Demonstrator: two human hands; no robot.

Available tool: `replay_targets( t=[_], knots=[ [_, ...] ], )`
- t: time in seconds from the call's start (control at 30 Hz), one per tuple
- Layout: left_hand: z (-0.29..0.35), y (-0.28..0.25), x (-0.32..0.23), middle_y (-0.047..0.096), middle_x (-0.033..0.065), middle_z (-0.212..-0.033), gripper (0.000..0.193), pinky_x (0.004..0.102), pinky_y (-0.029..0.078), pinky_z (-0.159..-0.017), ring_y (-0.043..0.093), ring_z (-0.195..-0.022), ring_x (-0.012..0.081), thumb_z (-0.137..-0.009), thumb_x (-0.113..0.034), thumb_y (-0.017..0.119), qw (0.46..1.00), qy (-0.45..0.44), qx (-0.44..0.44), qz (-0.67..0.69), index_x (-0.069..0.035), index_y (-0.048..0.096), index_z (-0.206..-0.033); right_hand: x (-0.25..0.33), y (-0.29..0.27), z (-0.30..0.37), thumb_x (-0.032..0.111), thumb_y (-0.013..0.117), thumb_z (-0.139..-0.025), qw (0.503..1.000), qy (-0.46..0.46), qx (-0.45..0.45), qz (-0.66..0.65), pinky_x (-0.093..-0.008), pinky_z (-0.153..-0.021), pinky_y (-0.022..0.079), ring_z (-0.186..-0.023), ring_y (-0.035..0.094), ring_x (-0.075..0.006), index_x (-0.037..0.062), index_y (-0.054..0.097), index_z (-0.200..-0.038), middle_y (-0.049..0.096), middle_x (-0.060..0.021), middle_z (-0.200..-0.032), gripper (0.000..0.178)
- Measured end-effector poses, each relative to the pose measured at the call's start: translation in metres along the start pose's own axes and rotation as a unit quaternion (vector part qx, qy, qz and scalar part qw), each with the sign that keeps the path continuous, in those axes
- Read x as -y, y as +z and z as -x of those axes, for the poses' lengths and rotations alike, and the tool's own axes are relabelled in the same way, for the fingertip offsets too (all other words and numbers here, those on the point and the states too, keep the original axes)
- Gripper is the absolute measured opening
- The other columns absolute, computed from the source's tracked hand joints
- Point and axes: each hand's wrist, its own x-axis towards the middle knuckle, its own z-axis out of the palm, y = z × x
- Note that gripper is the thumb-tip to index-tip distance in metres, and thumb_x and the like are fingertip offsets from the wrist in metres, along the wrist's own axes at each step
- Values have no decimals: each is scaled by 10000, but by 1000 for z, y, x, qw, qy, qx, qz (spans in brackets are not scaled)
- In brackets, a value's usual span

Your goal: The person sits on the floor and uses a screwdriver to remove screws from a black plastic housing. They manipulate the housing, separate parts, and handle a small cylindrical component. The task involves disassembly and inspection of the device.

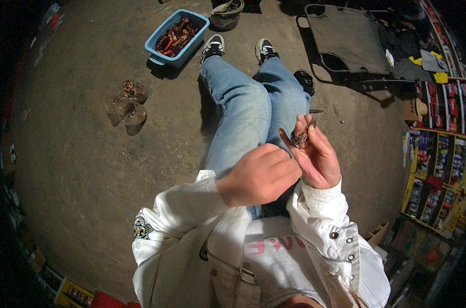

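Above the lap of a seated person, head view: both hands up, close together over the right thigh of blue jeans (pixel 238 108). Right hand (pixel 323 161) palm turned inward, thumb and fingers pinching a small, dark brown, crinkled piece (pixel 298 138); its exact kind not clear. Left hand (pixel 261 174) just beside it, back of hand up, fingers clenched on a thin blade (pixel 286 139); the grip end is hidden in the fist. Blade stands tilted, upper end beside the brown piece; whether they touch, cannot tell.

Concrete floor (pixel 74 169) beyond. Near the left shoe (pixel 213 47), a blue tub (pixel 191 53) of reddish-brown pieces (pixel 179 38); dark bucket (pixel 227 21) behind. Farther left, clear plastic containers (pixel 135 117), one with coppery-brown bits (pixel 130 89). Upper right, a folding cot (pixel 346 41); racks of packaged goods (pixel 438 169) along the right edge.
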Motion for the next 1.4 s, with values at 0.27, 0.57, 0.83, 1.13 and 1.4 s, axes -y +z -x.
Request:
replay_targets(
  t=[0.27, 0.57, 0.83, 1.13, 1.4],
  knots=[
    [-14, -24, 10, 587, 28, -852, 162, 320, 419, -702, 563, -797, 193, -716, -91, 637, 998, -58, -23, -19, -43, 648, -870, -10, 21, 8, 103, 555, -954, 970, -16, -30, 242, -342, -970, 469, -1070, 620, -209, -2, 540, -1171, 623, -140, -1181, 242],
    [-37, -31, 36, 567, 34, -799, 153, 351, 398, -709, 542, -784, 241, -674, -102, 746, 995, -99, 21, 18, -73, 665, -800, -6, 20, 5, 98, 532, -960, 914, 1, 14, 405, -277, -898, 466, -963, 604, -131, -47, 554, -1175, 635, -63, -1063, 260],
    [-43, -41, 42, 551, 33, -785, 129, 353, 404, -739, 541, -805, 240, -675, -92, 737, 990, -95, 95, 37, -81, 649, -768, -12, 24, 3, 117, 445, -998, 904, 11, 35, 426, -274, -882, 465, -951, 603, -136, -47, 536, -1185, 632, -67, -1037, 266],
    [-46, -45, 43, 547, 51, -800, 105, 358, 423, -741, 547, -826, 235, -667, -94, 698, 986, -79, 135, 52, -64, 625, -736, -10, 17, 1, 161, 475, -994, 926, 31, 18, 377, -293, -877, 473, -956, 605, -145, -27, 545, -1149, 627, -80, -1045, 253],
    [-28, -43, 25, 533, 60, -787, 70, 350, 448, -751, 555, -836, 239, -683, -112, 595, 973, 2, 223, 54, -49, 579, -711, 5, -4, -8, 90, 492, -979, 996, 91, -26, 4, -518, -1086, 387, -1059, 608, -195, 7, 555, -1145, 623, -93, -1124, 196]
  ],
)
